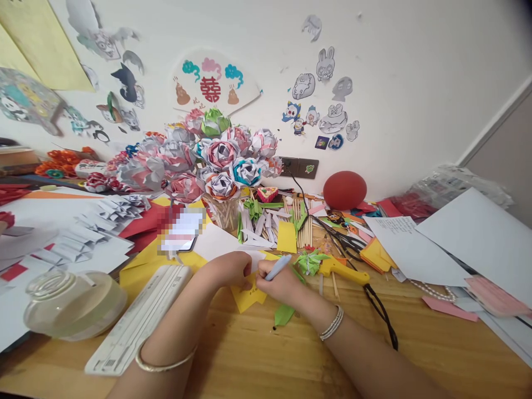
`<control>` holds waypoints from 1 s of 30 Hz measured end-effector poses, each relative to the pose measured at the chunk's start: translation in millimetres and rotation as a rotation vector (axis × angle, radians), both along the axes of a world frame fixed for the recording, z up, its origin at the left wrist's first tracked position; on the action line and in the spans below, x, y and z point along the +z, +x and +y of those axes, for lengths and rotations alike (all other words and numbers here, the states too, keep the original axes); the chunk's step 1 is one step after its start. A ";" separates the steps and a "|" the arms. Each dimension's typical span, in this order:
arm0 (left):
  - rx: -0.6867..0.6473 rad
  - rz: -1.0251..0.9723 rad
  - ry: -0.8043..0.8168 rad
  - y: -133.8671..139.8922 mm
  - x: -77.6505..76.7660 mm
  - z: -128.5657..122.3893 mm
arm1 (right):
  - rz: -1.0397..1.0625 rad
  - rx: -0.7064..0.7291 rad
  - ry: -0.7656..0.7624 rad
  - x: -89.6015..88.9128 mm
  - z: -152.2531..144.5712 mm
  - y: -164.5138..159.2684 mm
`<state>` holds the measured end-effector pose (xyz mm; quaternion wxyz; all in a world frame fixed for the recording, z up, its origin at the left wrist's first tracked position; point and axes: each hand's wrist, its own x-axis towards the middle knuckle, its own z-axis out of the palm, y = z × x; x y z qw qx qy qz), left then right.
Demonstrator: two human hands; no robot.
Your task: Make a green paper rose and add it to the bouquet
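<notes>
My right hand is closed around a pale blue-white pen, held slanted with its lower end among my fingers. Under both hands lies a piece of yellow paper with a short line of dark handwriting on it. My left hand is bent at the wrist, with its fingers curled down onto the paper's upper left part; some fingertips are hidden behind the hand. Just right of the pen lies a crumpled green paper flower. A green paper leaf rests below my right wrist.
A white keyboard-like case and a glass jar of liquid stand left. Behind are a phone, paper flowers and many sticks. A yellow-handled glue gun, scissors, white sheets and a red balloon lie right.
</notes>
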<state>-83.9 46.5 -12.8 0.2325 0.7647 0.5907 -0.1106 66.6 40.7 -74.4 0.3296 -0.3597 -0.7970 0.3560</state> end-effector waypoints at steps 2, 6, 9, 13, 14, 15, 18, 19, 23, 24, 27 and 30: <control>-0.002 0.001 0.004 -0.2 -0.2 0.1 | 0.003 -0.008 -0.002 -0.2 0.1 -0.1; -0.012 0.006 0.008 0.2 0.7 -0.5 | 0.006 -0.015 -0.010 -0.9 0.8 0.0; -0.014 0.015 0.016 1.9 2.2 -2.0 | 0.000 -0.016 -0.021 -1.3 1.2 0.0; -0.004 0.031 0.031 4.9 3.0 -3.5 | -0.007 -0.015 -0.031 0.1 1.0 0.1; -0.001 0.034 0.033 5.4 2.7 -3.4 | -0.007 -0.016 -0.032 0.7 0.9 0.2; 0.002 0.038 0.034 5.7 2.3 -3.2 | -0.007 -0.016 -0.034 1.4 0.9 0.4; 0.008 0.044 0.039 6.3 0.8 -2.3 | -0.005 -0.017 -0.042 2.8 1.0 0.5; 0.011 0.045 0.039 6.3 0.5 -2.2 | -0.002 -0.018 -0.044 3.1 1.0 0.5; 0.023 0.041 0.037 6.5 0.6 -2.4 | 0.013 -0.019 -0.034 3.8 0.8 0.6; 0.024 0.037 0.038 6.5 0.7 -2.6 | 0.015 -0.018 -0.031 4.0 0.7 0.7; 0.023 0.027 0.039 5.9 0.3 -2.4 | 0.015 -0.018 -0.025 4.1 0.7 1.2; 0.023 0.021 0.037 4.9 -1.3 -1.5 | 0.016 -0.019 -0.022 3.5 1.6 1.7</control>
